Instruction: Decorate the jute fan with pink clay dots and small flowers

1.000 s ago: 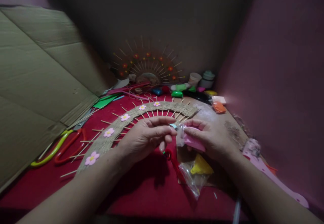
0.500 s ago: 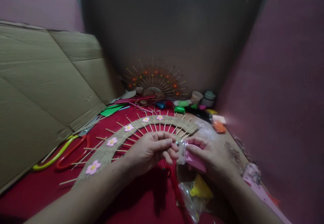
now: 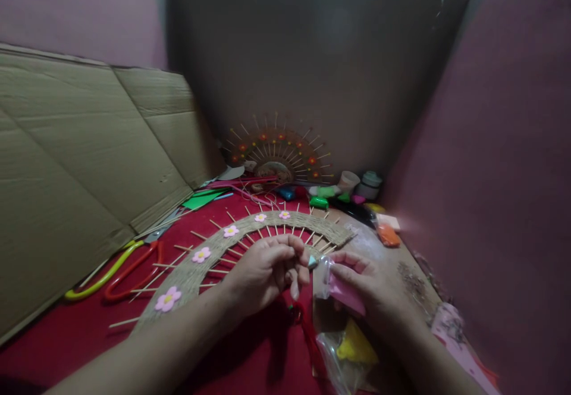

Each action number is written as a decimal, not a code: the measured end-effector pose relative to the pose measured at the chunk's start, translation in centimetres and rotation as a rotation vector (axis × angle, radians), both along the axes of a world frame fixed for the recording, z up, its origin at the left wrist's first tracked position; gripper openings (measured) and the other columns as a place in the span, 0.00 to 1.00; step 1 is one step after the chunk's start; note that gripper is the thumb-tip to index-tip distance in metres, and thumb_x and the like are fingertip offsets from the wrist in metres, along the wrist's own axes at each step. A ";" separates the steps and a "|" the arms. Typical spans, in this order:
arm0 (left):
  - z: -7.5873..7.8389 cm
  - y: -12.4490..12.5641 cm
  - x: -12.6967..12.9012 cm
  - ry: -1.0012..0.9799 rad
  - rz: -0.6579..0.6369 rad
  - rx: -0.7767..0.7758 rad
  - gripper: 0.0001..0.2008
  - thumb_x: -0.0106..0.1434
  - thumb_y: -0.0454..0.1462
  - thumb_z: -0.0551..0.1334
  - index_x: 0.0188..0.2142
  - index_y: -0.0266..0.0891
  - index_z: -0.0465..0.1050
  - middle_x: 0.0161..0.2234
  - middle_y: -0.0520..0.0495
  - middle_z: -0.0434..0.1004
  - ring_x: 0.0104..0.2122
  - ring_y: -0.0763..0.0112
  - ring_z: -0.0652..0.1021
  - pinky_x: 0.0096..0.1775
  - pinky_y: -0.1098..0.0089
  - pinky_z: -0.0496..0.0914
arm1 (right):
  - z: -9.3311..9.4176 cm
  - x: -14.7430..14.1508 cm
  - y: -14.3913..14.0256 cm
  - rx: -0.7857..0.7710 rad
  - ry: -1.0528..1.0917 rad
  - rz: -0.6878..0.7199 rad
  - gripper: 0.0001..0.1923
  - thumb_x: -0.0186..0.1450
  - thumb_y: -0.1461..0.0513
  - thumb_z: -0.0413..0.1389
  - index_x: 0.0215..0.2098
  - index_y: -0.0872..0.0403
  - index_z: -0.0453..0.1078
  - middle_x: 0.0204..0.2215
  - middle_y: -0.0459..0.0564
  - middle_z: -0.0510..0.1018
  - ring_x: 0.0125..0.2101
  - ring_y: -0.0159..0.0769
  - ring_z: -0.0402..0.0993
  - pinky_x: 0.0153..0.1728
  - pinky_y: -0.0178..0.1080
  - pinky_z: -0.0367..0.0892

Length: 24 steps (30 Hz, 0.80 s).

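My right hand [image 3: 363,282] grips a small clear plastic bag of pink clay [image 3: 345,295], its transparent end pointing left. Close beside it, my left hand [image 3: 272,267] is closed, thumb and fingers curled together; whatever sits between the fingertips is hidden. Behind and left of my hands lies an arched piece of woven twine over thin sticks [image 3: 178,277], decorated with pink clay flowers with yellow centres [image 3: 168,299]. A bag with yellow clay [image 3: 357,344] lies below my right hand.
Scissors with yellow and red handles [image 3: 134,267] lie at left beside a standing cardboard sheet [image 3: 80,163]. A finished-looking stick fan with orange flowers [image 3: 274,145] leans at the back. Clay packets, including a green one [image 3: 319,203] and an orange one [image 3: 388,235], lie at right.
The view has tilted slightly upward. My left fingers have curled in more, and the small pink bit seen at their tips is out of sight. My right hand keeps the bag.
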<state>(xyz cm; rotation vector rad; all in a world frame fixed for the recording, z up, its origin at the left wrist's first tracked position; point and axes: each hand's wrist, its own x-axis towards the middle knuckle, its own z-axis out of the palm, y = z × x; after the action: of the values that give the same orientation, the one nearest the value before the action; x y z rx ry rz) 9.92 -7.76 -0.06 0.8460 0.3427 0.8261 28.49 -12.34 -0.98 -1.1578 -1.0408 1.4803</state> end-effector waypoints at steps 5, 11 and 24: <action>0.2 -0.3 0.0 0.012 -0.008 -0.013 0.05 0.61 0.29 0.56 0.33 0.30 0.70 0.25 0.46 0.74 0.17 0.76 0.75 0.18 0.79 0.70 | -0.2 0.1 0.1 -0.008 0.007 -0.008 0.19 0.53 0.53 0.64 0.36 0.56 0.68 0.21 0.45 0.75 0.16 0.27 0.68 0.17 0.30 0.65; 0.2 0.1 0.0 0.045 0.020 -0.026 0.04 0.62 0.30 0.59 0.31 0.28 0.71 0.23 0.44 0.75 0.17 0.79 0.75 0.20 0.83 0.68 | -0.2 0.2 0.1 -0.010 0.000 -0.023 0.20 0.52 0.53 0.65 0.35 0.57 0.68 0.20 0.45 0.75 0.15 0.27 0.68 0.16 0.30 0.64; 0.4 -0.1 -0.1 0.060 0.083 -0.078 0.11 0.56 0.40 0.67 0.29 0.33 0.69 0.19 0.55 0.67 0.13 0.83 0.68 0.11 0.83 0.58 | -0.1 0.2 0.2 -0.020 0.003 -0.022 0.20 0.52 0.52 0.65 0.35 0.56 0.68 0.20 0.44 0.74 0.15 0.27 0.68 0.16 0.29 0.63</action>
<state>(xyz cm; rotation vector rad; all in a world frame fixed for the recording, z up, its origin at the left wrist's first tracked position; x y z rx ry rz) 9.85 -7.87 0.33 0.7894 0.4627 0.8604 28.71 -12.16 -1.06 -1.1771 -1.0097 1.4780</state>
